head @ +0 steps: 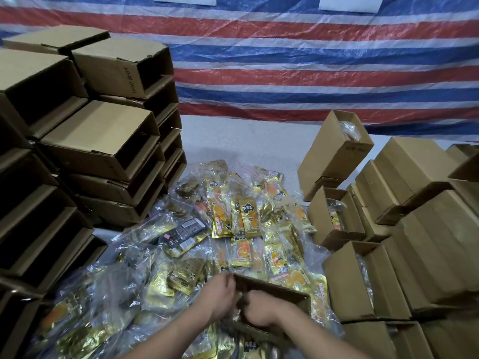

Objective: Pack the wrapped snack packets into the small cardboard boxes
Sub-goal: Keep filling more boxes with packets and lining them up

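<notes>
Head view. Nearest the camera, both of my forearms reached in from the bottom edge and met over a small open cardboard box (274,288) that sat on the heap of packets. My left hand (220,296) curled its fingers over the box's near-left rim; my right hand (259,310) was down inside the opening with its fingers bent, touching the left hand, and motion blur kept me from telling whether it held a packet. The two hands were together, not apart.

Wrapped snack packets (233,224), gold foil with orange prints inside clear bags, lay in a loose pile across the middle of the grey work surface (233,136), running from my arms up toward the centre and spilling under the box.

Stacks of empty boxes (98,141) lay on their sides at the left, open mouths facing right, their lower edges touching the pile. Filled boxes (344,281) stood upright at the right, just beside the pile's right edge, with more closed cartons (425,198) behind them out to the frame edge. Open room remained only as a bare strip of surface between the two stacks, beyond the pile, ending at the striped red, white and blue tarpaulin (311,60) that formed the back wall.
</notes>
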Demonstrator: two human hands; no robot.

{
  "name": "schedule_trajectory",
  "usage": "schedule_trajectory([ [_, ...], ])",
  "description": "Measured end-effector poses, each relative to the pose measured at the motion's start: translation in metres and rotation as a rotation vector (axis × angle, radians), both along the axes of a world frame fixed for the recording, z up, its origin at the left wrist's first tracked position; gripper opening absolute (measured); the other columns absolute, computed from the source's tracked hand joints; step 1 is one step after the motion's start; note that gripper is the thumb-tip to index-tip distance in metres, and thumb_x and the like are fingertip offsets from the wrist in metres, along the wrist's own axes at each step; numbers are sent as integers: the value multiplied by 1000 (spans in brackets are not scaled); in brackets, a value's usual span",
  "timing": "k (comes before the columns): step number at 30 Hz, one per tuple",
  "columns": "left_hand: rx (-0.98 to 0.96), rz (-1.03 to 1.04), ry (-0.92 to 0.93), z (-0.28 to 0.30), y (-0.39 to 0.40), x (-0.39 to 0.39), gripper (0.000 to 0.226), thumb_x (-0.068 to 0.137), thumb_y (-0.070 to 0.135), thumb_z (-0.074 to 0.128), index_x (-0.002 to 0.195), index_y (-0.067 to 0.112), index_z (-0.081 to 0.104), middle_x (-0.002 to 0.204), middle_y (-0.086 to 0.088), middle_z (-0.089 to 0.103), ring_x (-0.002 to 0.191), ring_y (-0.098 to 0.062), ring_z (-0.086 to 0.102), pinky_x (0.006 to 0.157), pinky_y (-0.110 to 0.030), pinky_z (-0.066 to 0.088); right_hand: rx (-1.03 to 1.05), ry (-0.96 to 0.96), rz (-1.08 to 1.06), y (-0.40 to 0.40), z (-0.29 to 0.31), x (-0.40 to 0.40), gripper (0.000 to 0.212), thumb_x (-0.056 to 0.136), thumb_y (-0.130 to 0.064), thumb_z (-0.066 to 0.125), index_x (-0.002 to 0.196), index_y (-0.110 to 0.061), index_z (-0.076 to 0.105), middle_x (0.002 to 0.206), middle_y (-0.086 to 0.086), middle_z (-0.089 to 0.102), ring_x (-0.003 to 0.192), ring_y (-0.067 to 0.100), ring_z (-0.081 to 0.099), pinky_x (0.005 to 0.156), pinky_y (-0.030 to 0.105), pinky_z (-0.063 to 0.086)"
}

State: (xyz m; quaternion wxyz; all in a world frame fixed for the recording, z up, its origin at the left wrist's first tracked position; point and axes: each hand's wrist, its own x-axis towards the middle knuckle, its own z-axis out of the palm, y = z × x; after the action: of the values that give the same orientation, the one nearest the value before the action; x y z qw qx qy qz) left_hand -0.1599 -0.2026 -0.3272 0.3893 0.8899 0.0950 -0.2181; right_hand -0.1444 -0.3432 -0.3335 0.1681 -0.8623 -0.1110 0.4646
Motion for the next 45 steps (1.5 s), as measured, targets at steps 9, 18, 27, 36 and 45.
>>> schedule_trajectory([
  [9,12,43,48,-1,-4,-10,34,108,24,33,133,10,51,86,3,61,59,-3,51,50,-17,40,-156,67,31,-9,-8,-5,38,101,-15,39,129,5,56,131,22,60,118,35,59,98,36,49],
  [18,104,-38,29,6,-11,-3,30,107,24,31,114,10,57,105,-8,66,91,-22,61,74,-28,45,-21,-11,145,9,-9,-2,30,101,-23,45,125,-9,56,124,23,62,109,41,60,78,36,45],
  [27,98,-2,13,-1,-12,-12,31,107,21,31,111,7,58,98,-9,64,77,-16,56,67,-24,44,-139,13,252,12,-17,1,38,98,-29,45,127,-8,58,128,22,61,111,40,61,86,40,49],
  [36,9,46,91,-2,7,0,14,106,25,39,107,21,52,94,6,61,71,-4,52,71,-24,48,211,-103,-15,-38,42,-3,32,99,-39,44,117,-24,65,95,-10,66,74,2,58,66,22,46],
  [45,-146,33,118,10,19,6,42,104,35,37,141,17,47,114,5,62,95,-8,58,82,-25,46,65,-599,193,-67,42,-5,35,102,-45,40,127,-25,53,121,-8,55,115,12,51,99,30,38],
])
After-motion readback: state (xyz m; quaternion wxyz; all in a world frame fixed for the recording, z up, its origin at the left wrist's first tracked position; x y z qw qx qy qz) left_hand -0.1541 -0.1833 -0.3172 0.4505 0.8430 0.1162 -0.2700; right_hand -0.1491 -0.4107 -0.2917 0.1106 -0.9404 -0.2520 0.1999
